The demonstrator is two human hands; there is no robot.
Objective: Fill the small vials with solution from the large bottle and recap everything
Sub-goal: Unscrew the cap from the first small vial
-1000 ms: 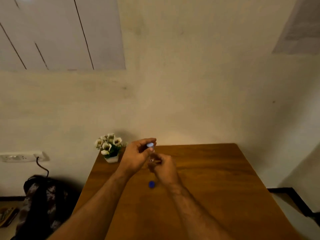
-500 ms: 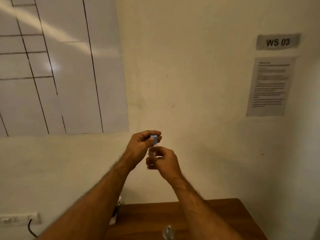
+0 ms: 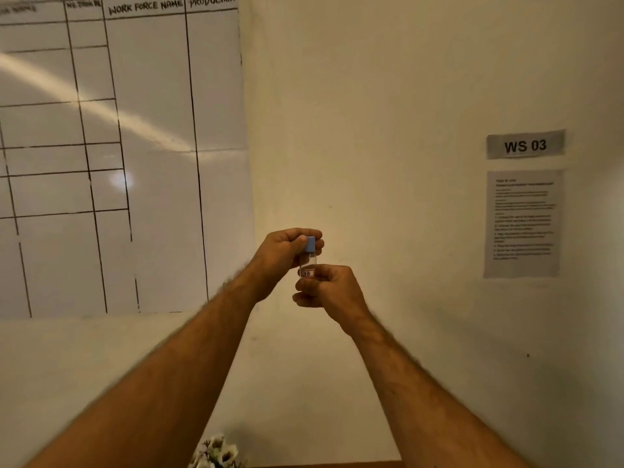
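In the head view, at the centre of the frame, the left hand (image 3: 283, 255) pinches the blue cap (image 3: 309, 244) of a small clear vial (image 3: 308, 265) held upright in front of the wall. The right hand (image 3: 329, 290) has its fingers (image 3: 312, 286) clenched around the vial's lower body, where a red-bordered label (image 3: 307, 273) shows a "B". At upper left a whiteboard (image 3: 135, 130) reads "WORK FORCE NAME" and "PRODUCTION". At right a sign (image 3: 525, 144) reads "WS 03" above a printed sheet (image 3: 522, 224) too small to read. White flowers (image 3: 217, 454) sit at the bottom edge.
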